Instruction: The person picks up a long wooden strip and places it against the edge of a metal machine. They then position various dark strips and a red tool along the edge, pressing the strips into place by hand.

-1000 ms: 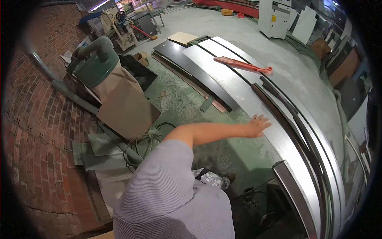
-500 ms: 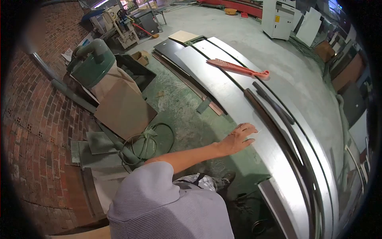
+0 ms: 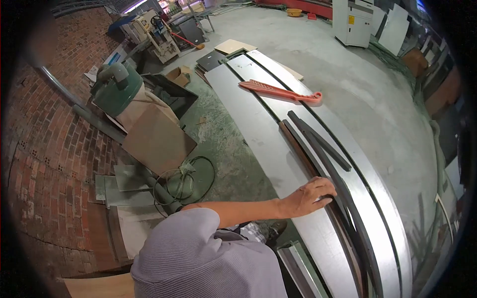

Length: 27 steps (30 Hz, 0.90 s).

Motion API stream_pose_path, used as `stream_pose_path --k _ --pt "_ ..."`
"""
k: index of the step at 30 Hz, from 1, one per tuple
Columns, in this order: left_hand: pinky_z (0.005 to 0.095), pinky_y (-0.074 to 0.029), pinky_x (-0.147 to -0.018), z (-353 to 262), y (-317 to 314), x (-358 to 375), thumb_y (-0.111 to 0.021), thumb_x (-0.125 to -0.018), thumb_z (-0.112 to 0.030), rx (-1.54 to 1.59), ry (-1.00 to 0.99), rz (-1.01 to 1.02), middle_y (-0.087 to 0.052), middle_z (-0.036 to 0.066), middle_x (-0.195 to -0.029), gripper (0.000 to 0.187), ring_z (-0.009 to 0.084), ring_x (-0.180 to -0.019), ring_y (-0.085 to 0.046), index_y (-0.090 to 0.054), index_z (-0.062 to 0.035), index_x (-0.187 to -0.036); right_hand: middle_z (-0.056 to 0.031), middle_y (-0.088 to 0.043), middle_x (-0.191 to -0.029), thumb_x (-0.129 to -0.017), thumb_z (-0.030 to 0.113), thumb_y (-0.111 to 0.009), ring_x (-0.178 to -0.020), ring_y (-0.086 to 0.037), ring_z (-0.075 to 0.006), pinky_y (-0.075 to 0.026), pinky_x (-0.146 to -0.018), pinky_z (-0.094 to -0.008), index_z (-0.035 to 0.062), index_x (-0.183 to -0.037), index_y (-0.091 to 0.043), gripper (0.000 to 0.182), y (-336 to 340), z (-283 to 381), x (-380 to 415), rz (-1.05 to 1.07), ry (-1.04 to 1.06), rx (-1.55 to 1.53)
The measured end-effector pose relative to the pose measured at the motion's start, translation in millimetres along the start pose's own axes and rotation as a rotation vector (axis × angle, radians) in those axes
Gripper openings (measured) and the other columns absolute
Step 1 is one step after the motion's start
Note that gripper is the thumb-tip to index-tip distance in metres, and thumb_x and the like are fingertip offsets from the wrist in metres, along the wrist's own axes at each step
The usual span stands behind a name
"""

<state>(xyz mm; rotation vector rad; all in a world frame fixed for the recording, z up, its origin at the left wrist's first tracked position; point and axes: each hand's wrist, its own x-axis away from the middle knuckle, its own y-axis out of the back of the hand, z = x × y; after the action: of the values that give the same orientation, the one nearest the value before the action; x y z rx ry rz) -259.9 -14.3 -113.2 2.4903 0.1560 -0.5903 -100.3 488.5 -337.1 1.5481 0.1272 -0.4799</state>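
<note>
My left hand (image 3: 312, 197) reaches across the long silvery panel (image 3: 258, 124), its fingers curled and its thumb on the near side. It is closed on a long dark strip (image 3: 297, 145) that lies lengthwise on the panel. Another dark strip (image 3: 357, 218) runs alongside, and a shorter dark piece (image 3: 330, 150) lies at an angle on it. Farther up the panel is an orange-red plastic tool (image 3: 280, 92) with a ribbed blade and a rounded end. My right hand does not show.
On the left are a brick wall (image 3: 49, 179), a green-topped dust collector (image 3: 119, 89), a brown board (image 3: 159, 141) and a coiled cable (image 3: 211, 174) on the floor. A white cabinet (image 3: 353, 25) stands at the back right. Thin panels (image 3: 298, 263) rest low beside my legs.
My left hand has moved from above the panel's near edge across to the dark strip, and its fingers have closed. The view has shifted slightly.
</note>
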Motion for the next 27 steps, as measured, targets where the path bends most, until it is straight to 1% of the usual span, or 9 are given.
stream_pose_path --k 5,10,14,20,22,27 --pt "0.0361 -0.04 -0.095 -17 -17 7 -0.06 -0.08 -0.006 0.01 0.012 0.046 -0.052 0.009 -0.108 0.021 0.0261 -0.108 -0.048 -0.056 -0.0055 -0.101 -0.0211 -0.048 -0.123 -0.092 0.025 -0.046 -0.109 -0.049 -0.0347 -0.039 -0.092 -0.0424 0.0002 -0.123 -0.047 0.04 -53 -25 -18 0.016 0.031 -0.058" --pt "0.0359 -0.041 -0.094 -54 -24 30 -0.06 -0.08 -0.005 0.023 0.022 0.048 -0.053 0.008 -0.106 0.022 0.0256 -0.107 -0.049 -0.056 -0.0056 -0.102 -0.021 -0.048 -0.123 -0.092 0.025 -0.046 -0.11 -0.048 -0.0343 -0.039 -0.093 -0.042 0.0001 -0.124 -0.047 0.04 -84 -58 -24 0.014 0.059 -0.105" --pt "0.0365 -0.041 -0.093 -89 -23 54 -0.06 -0.08 -0.006 0.031 0.007 0.052 -0.053 0.008 -0.105 0.021 0.0256 -0.106 -0.049 -0.056 -0.0055 -0.101 -0.0208 -0.048 -0.124 -0.092 0.025 -0.046 -0.11 -0.048 -0.034 -0.039 -0.093 -0.0418 0.0 -0.124 -0.047 0.04 -94 -86 -29 -0.008 0.073 -0.126" --pt "0.0378 -0.041 -0.092 -114 -29 83 -0.059 -0.081 -0.008 0.047 -0.042 0.001 -0.054 0.008 -0.104 0.016 0.0261 -0.104 -0.05 -0.055 -0.0057 -0.096 -0.0206 -0.048 -0.124 -0.093 0.025 -0.045 -0.11 -0.048 -0.0335 -0.038 -0.093 -0.0414 -0.0001 -0.124 -0.046 0.041 -94 -115 -44 -0.039 0.105 -0.145" --pt "0.0384 -0.041 -0.091 -121 -29 93 -0.059 -0.081 -0.008 0.014 0.03 -0.021 -0.054 0.008 -0.104 0.013 0.0263 -0.104 -0.05 -0.053 -0.0054 -0.093 -0.0206 -0.048 -0.124 -0.093 0.025 -0.045 -0.111 -0.048 -0.0333 -0.038 -0.094 -0.0412 -0.0002 -0.124 -0.046 0.041 -95 -121 -41 -0.032 0.114 -0.153" --pt "0.0387 -0.042 -0.09 -133 -31 113 -0.058 -0.082 -0.008 0.011 0.039 0.008 -0.053 0.009 -0.103 0.012 0.0267 -0.104 -0.05 -0.051 -0.0054 -0.091 -0.0204 -0.048 -0.124 -0.093 0.025 -0.045 -0.111 -0.048 -0.0329 -0.038 -0.094 -0.0409 -0.0003 -0.125 -0.046 0.041 -99 -133 -22 0.007 0.128 -0.176"
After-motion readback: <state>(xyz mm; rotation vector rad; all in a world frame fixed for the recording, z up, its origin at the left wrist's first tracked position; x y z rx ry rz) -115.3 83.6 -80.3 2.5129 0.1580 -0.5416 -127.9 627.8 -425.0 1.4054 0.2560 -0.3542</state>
